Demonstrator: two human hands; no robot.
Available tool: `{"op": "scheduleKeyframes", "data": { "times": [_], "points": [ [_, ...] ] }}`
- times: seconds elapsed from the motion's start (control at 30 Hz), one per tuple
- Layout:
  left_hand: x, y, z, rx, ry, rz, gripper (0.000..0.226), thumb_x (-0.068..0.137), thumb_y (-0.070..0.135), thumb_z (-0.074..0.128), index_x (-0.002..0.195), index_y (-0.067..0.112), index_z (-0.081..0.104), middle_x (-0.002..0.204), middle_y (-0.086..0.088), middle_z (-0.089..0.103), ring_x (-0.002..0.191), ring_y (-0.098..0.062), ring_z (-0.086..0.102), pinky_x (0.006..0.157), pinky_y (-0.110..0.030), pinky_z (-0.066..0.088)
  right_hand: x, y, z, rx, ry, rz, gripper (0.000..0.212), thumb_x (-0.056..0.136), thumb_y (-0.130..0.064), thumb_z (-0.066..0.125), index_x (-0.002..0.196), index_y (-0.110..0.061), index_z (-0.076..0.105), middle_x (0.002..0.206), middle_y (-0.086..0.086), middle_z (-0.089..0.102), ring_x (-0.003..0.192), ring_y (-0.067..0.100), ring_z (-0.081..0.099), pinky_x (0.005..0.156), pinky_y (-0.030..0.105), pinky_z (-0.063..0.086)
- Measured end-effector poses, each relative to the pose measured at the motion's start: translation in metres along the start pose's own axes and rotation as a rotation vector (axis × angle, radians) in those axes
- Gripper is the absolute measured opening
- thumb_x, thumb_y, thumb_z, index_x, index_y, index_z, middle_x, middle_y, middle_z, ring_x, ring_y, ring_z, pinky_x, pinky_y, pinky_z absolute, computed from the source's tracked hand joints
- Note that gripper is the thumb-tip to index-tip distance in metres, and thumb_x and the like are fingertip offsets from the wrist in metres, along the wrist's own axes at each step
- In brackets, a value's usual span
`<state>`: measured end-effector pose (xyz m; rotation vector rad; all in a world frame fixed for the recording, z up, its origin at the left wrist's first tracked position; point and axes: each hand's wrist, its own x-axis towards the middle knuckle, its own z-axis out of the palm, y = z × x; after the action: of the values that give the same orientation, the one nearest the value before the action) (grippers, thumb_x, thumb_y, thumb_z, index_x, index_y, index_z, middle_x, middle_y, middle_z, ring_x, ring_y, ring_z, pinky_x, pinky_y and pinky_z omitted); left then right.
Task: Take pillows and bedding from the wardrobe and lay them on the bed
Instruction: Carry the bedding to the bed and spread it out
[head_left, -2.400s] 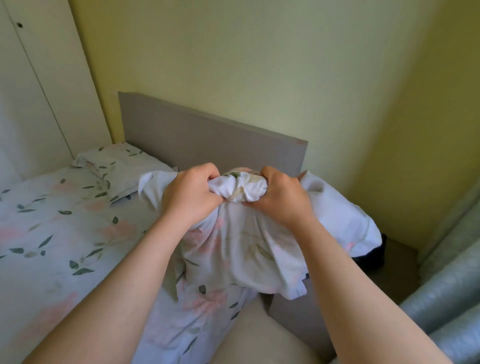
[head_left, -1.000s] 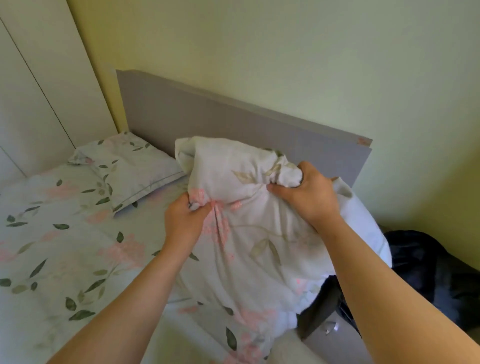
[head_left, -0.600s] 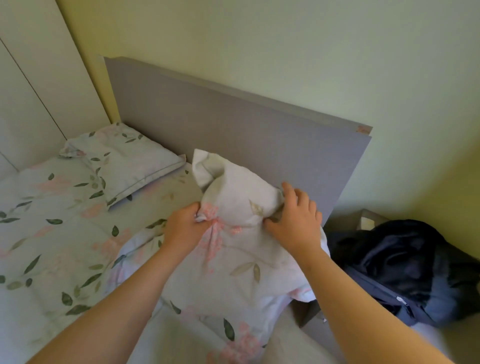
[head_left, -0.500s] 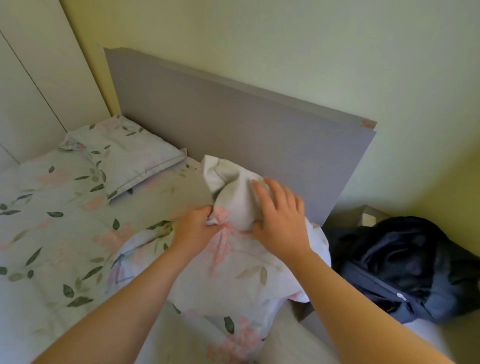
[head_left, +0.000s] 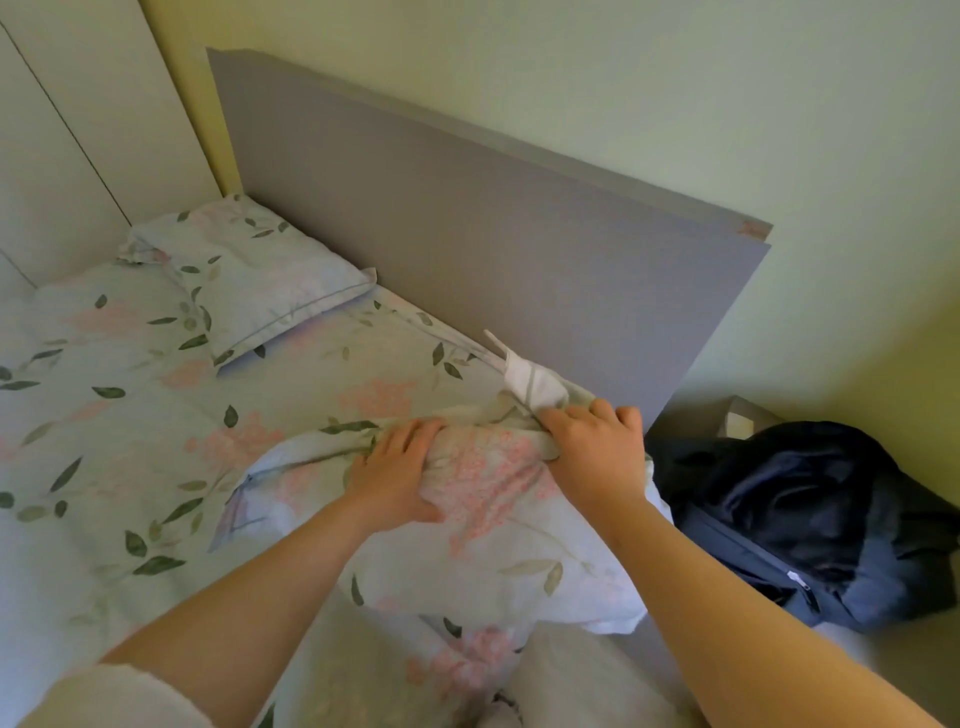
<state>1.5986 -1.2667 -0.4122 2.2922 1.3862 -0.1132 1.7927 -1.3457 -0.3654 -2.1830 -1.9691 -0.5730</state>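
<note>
L hand (head_left: 400, 470), fingers straight, presses flat on pillow (head_left: 498, 525) by headboard (head_left: 519, 249); R hand (head_left: 597, 447) clutches pillow's edge nearest headboard.

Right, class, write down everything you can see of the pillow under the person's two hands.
The pillow is soft and plump, in a pale cloth case printed with pink blossoms and green leaves, like the bed cover beneath it. It lies crumpled beside the grey headboard, at the bed's edge. A white corner of the case sticks up at its far end. The left hand presses flat on it; the right hand grips its bunched far edge.
</note>
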Motion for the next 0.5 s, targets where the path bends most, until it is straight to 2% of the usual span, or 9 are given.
{"op": "scheduleKeyframes", "data": {
  "times": [0.07, 0.17, 0.2, 0.27, 0.33, 0.4, 0.43, 0.47, 0.5],
  "points": [
    [0.002, -0.005, 0.003, 0.164, -0.126, -0.053, 0.088, 0.078, 0.039, 0.068, 0.145, 0.03, 0.013, 0.144, -0.001, 0.034, 0.133, -0.027, 0.035, 0.109, -0.051, 0.023, -0.002, 0.004, -0.001, 0.01, -0.006, 0.044, 0.038, 0.024, -0.006, 0.08, 0.052, -0.024, 0.063, 0.04, -0.005, 0.049, 0.041, 0.021, 0.044, 0.056, 0.026, 0.024],
    [0.006, 0.002, 0.006, 0.345, -0.1, 0.094, 0.044, 0.086, 0.038, 0.06, 0.123, 0.021, 0.045, 0.119, -0.002, 0.057, 0.113, -0.025, 0.053, 0.098, -0.039, 0.031, -0.009, 0.001, 0.004, 0.023, -0.014, 0.09, 0.036, 0.021, -0.005, 0.079, 0.047, -0.02, 0.058, 0.047, -0.001, 0.051, 0.045, 0.022, 0.043, 0.05, 0.028, 0.035],
    [0.006, 0.005, 0.008, 0.338, -0.078, 0.13, 0.035, 0.086, 0.036, 0.06, 0.115, 0.019, 0.05, 0.115, -0.002, 0.06, 0.11, -0.025, 0.055, 0.093, -0.036, 0.033, -0.011, -0.002, 0.006, 0.036, -0.005, 0.086, 0.036, 0.024, -0.006, 0.079, 0.051, -0.019, 0.06, 0.055, 0.001, 0.054, 0.05, 0.024, 0.049, 0.053, 0.03, 0.041],
    [0.007, 0.011, 0.012, 0.283, -0.043, 0.173, 0.03, 0.084, 0.033, 0.062, 0.108, 0.016, 0.054, 0.113, -0.003, 0.063, 0.106, -0.025, 0.057, 0.084, -0.034, 0.04, -0.012, -0.008, 0.012, 0.088, -0.012, 0.017, 0.038, 0.035, -0.011, 0.077, 0.07, -0.02, 0.065, 0.08, 0.005, 0.065, 0.073, 0.03, 0.062, 0.069, 0.038, 0.05],
    [0.007, 0.018, 0.014, 0.233, -0.023, 0.212, 0.029, 0.081, 0.03, 0.065, 0.104, 0.014, 0.056, 0.11, -0.006, 0.064, 0.101, -0.025, 0.059, 0.079, -0.035, 0.045, -0.01, -0.016, 0.012, 0.141, -0.136, -0.125, 0.056, 0.047, -0.02, 0.074, 0.102, -0.023, 0.065, 0.115, 0.008, 0.063, 0.108, 0.036, 0.06, 0.093, 0.051, 0.044],
    [0.006, 0.024, 0.014, 0.195, -0.014, 0.231, 0.032, 0.079, 0.03, 0.068, 0.101, 0.012, 0.055, 0.108, -0.008, 0.064, 0.097, -0.027, 0.058, 0.077, -0.036, 0.046, -0.008, -0.021, 0.008, 0.139, -0.412, -0.202, 0.078, 0.067, -0.029, 0.07, 0.138, -0.018, 0.039, 0.14, 0.008, 0.045, 0.134, 0.034, 0.038, 0.111, 0.053, 0.023],
    [0.005, 0.026, 0.014, 0.179, -0.006, 0.23, 0.035, 0.077, 0.032, 0.07, 0.101, 0.011, 0.054, 0.107, -0.009, 0.064, 0.096, -0.027, 0.058, 0.076, -0.036, 0.044, -0.009, -0.022, 0.008, 0.127, -0.573, -0.167, 0.082, 0.075, -0.034, 0.066, 0.144, -0.016, 0.026, 0.143, 0.008, 0.04, 0.137, 0.031, 0.032, 0.114, 0.05, 0.015],
    [0.004, 0.027, 0.015, 0.163, 0.003, 0.225, 0.039, 0.076, 0.033, 0.071, 0.102, 0.01, 0.054, 0.107, -0.01, 0.064, 0.096, -0.028, 0.058, 0.076, -0.035, 0.043, -0.009, -0.022, 0.01, 0.083, -0.679, -0.129, 0.081, 0.078, -0.037, 0.063, 0.144, -0.014, 0.023, 0.14, 0.008, 0.043, 0.134, 0.029, 0.034, 0.114, 0.047, 0.014],
    [0.002, 0.028, 0.015, 0.135, 0.011, 0.22, 0.045, 0.074, 0.035, 0.073, 0.105, 0.01, 0.053, 0.108, -0.011, 0.063, 0.096, -0.029, 0.057, 0.076, -0.035, 0.043, -0.01, -0.021, 0.011, 0.053, -0.716, -0.101, 0.072, 0.079, -0.039, 0.063, 0.139, -0.014, 0.031, 0.131, 0.008, 0.051, 0.127, 0.028, 0.041, 0.112, 0.044, 0.018]
  ]
}}
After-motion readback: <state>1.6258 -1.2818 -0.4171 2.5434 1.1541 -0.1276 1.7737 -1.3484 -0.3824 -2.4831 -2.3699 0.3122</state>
